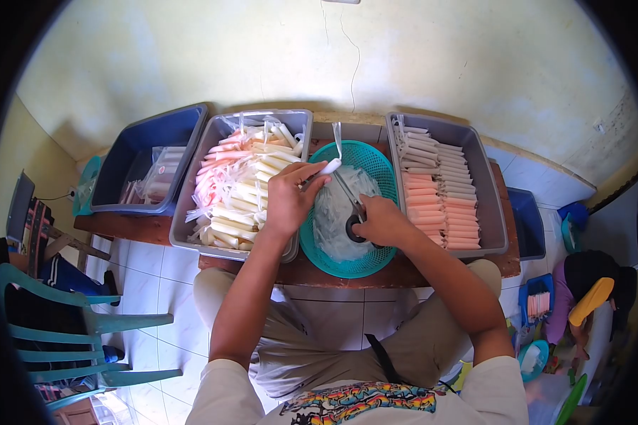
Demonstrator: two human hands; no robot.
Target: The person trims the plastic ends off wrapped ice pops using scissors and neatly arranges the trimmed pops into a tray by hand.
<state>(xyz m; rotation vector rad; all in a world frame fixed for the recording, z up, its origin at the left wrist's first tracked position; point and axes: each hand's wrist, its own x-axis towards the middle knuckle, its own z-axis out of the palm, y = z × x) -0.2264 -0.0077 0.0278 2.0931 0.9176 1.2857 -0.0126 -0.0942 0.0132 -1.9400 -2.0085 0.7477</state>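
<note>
My left hand [293, 195] pinches a white filled plastic tube [329, 167], whose clear wrapper tail [338, 134] stands up above it. My right hand [383, 221] grips black-handled scissors [354, 228], their blades pointing up toward the tube. Both hands are over a round teal basket [381, 170] that holds clear plastic scraps [329, 221]. Left of the basket, a grey bin [179, 225] holds a loose pile of pink, white and yellowish tubes [244, 180]. To the right, another grey bin [495, 202] holds neat rows of trimmed white and pink tubes [443, 195].
The containers stand on a brown wooden bench [145, 230] against a wall. A dark blue bin [113, 173] with packs is at the far left. A green chair [57, 333] stands lower left. Another person [571, 297] bends near blue trays at the right.
</note>
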